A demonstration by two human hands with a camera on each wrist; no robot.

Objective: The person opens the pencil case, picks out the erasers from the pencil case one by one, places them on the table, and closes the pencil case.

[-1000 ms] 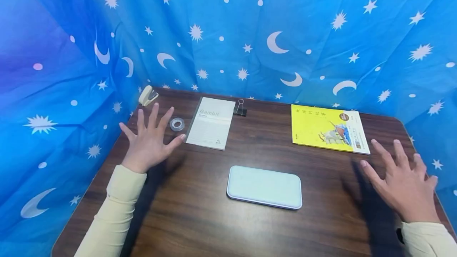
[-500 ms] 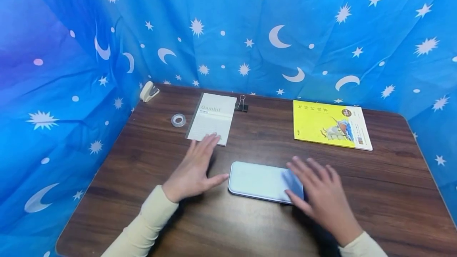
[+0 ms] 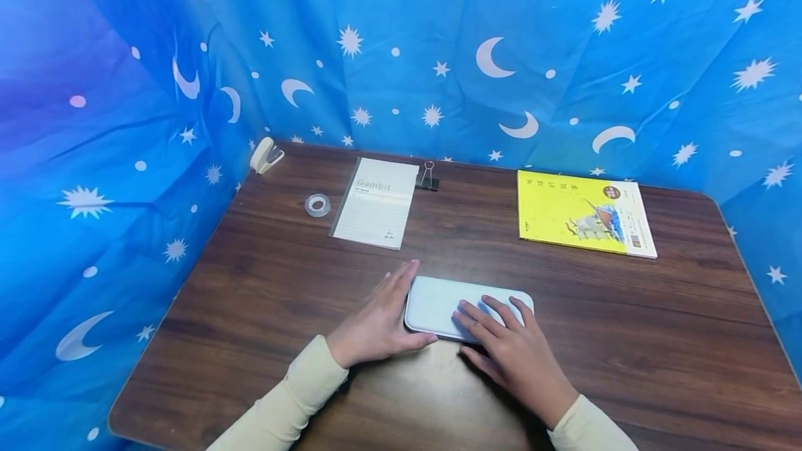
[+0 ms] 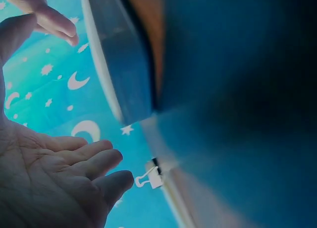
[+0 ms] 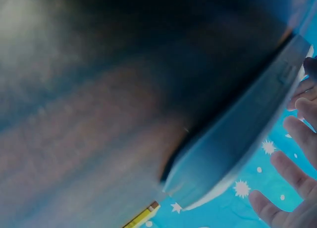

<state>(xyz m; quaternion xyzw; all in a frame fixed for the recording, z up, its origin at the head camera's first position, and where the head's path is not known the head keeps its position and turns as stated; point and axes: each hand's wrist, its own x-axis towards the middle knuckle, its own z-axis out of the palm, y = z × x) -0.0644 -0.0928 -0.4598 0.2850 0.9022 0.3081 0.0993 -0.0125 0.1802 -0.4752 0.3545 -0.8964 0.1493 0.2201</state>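
A pale, flat case (image 3: 432, 305) with rounded corners lies on the table in the middle of the head view. My left hand (image 3: 376, 329) is at its left end, fingers extended along that end and thumb by the front edge. Over the right half of the case is my right hand (image 3: 516, 353), fingers spread and overlapping its top, thumb near the front edge. The left wrist view shows the case's side (image 4: 121, 65) beside the open palm of my left hand (image 4: 54, 173). In the right wrist view, a gap shows between the case (image 5: 233, 139) and my right fingers (image 5: 292, 173).
Behind the case lie a white notebook (image 3: 379, 207), a black binder clip (image 3: 428, 182) and a yellow book (image 3: 564, 218). A tape roll (image 3: 317, 205) and a cream stapler (image 3: 266, 156) are at the back left. A blue star-patterned curtain (image 3: 388, 19) borders the table (image 3: 250, 298).
Both hands have come inward from the table's sides, the left to the case's left end and the right over its right half. The case stays in place on the table.
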